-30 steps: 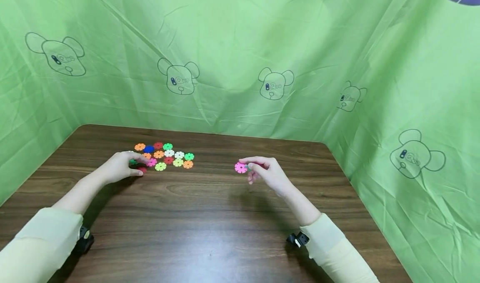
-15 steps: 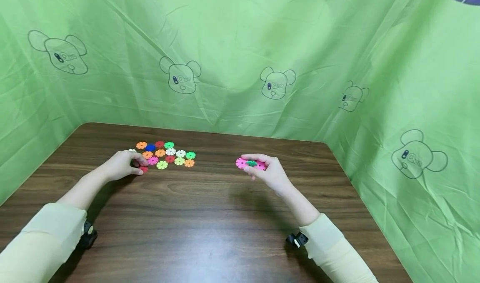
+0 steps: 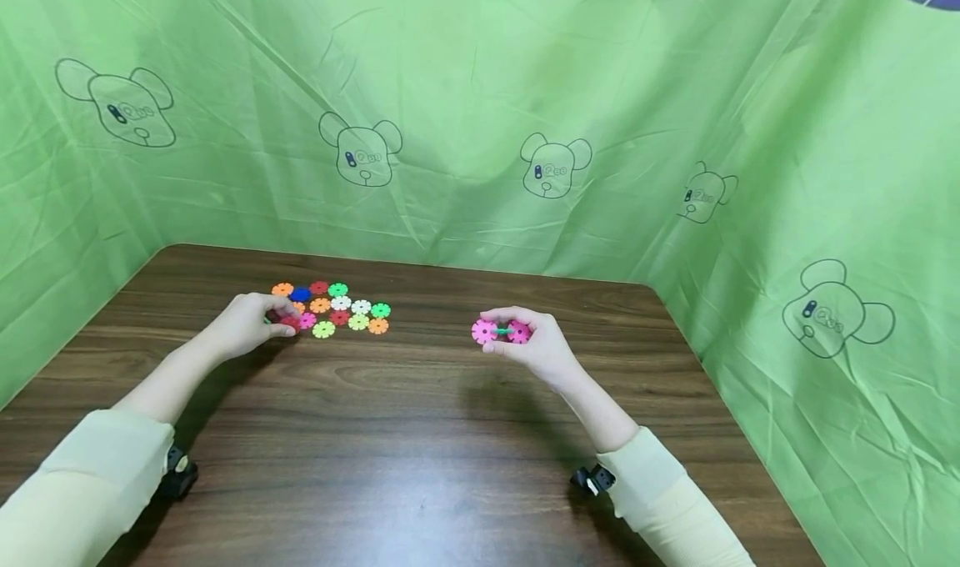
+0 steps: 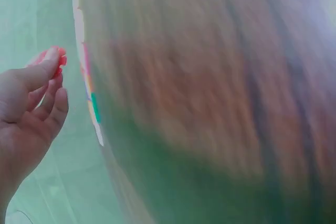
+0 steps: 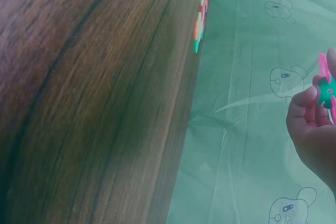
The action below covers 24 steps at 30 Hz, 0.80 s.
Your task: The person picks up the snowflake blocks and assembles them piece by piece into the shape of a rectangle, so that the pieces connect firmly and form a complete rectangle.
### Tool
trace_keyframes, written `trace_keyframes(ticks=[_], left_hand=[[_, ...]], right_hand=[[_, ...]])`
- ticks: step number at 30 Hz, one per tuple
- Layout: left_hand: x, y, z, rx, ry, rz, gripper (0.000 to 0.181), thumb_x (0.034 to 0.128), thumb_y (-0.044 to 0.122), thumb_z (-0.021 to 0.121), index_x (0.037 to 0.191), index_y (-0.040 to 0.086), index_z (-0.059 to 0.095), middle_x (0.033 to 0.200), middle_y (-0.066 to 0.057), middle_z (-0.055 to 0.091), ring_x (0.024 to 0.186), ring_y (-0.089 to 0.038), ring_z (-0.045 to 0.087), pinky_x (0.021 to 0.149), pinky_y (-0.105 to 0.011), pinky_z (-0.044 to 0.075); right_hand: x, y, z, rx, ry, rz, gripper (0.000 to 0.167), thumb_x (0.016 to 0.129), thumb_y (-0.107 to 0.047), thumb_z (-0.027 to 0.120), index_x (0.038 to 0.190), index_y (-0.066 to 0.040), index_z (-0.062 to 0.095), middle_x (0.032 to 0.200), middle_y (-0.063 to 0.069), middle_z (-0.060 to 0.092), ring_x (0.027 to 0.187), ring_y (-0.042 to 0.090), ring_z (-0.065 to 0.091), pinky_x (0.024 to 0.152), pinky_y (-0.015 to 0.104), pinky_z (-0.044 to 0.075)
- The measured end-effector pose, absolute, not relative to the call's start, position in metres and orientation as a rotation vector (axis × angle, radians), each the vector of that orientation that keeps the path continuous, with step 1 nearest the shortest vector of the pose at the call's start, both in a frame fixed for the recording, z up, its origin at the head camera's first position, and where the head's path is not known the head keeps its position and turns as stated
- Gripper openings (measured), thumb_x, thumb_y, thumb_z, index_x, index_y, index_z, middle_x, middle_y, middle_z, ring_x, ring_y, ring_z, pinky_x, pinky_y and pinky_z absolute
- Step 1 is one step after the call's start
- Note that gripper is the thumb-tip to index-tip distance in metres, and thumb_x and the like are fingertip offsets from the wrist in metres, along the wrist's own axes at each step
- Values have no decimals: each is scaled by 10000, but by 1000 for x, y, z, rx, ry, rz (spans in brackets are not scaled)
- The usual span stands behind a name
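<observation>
My left hand [image 3: 243, 323] pinches a red notched plastic disc [image 3: 291, 325] between thumb and fingers, at the left end of a group of flat discs. In the left wrist view the red disc [image 4: 62, 59] is off the table. On the other side, my right hand [image 3: 551, 352] holds up several joined notched discs: a pink disc [image 3: 483, 332], a green disc [image 3: 502, 331] seen edge-on between, and a second pink disc [image 3: 519, 333]. The right wrist view shows the green disc [image 5: 326, 94] face-on near the thumb. Fingers partly cover the pieces.
Several loose discs lie flat on the brown wooden table [image 3: 420, 417], among them a blue disc [image 3: 301, 295], a white disc [image 3: 341, 303] and an orange disc [image 3: 378, 326]. A green cloth [image 3: 457, 83] with printed bear heads surrounds the table's back and sides.
My left hand has picked up the red disc from the table and raised it slightly. In my right hand the joined discs have turned, so the green one now shows its edge.
</observation>
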<state>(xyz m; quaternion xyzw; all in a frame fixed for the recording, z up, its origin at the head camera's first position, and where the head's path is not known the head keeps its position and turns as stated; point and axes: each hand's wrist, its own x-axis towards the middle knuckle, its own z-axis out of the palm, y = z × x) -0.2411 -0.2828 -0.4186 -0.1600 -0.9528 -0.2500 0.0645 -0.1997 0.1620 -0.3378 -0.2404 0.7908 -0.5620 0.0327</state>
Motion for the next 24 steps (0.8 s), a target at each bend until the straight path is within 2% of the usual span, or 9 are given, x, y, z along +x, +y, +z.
trace_keyframes(ticks=[6,13,17,24], left_hand=[[-236,-263,-401,-423,-2752,-877,150,824,152,737,961,102,700,806,-16,680,768,-196,607,656,-330,460],[-223,-228,-377,-437,-2657,-982,195,804,152,755,991,119,713,795,-8,705,693,-122,613,571,-223,467],[-210,-205,-362,-453,-2579,-1062,215,779,133,774,989,141,731,805,-7,714,616,-97,593,496,-208,456],[-193,-169,-348,-452,-2440,-1241,158,788,227,770,945,211,754,833,43,728,586,-110,609,482,-197,460]], right_hand=[[-204,162,-343,-808,2495,-1729,426,738,-72,803,1138,-28,661,1071,100,691,893,88,640,740,227,529],[-217,165,-359,-807,2580,-1703,417,735,-229,822,1121,-150,687,1080,-29,694,917,115,640,748,237,526],[-216,163,-358,-825,2600,-1700,375,729,-239,827,1082,-218,702,1039,-54,701,896,130,644,726,246,528],[-211,155,-350,-883,2660,-1647,365,727,-268,827,1069,-203,715,1036,-88,696,921,102,640,764,262,526]])
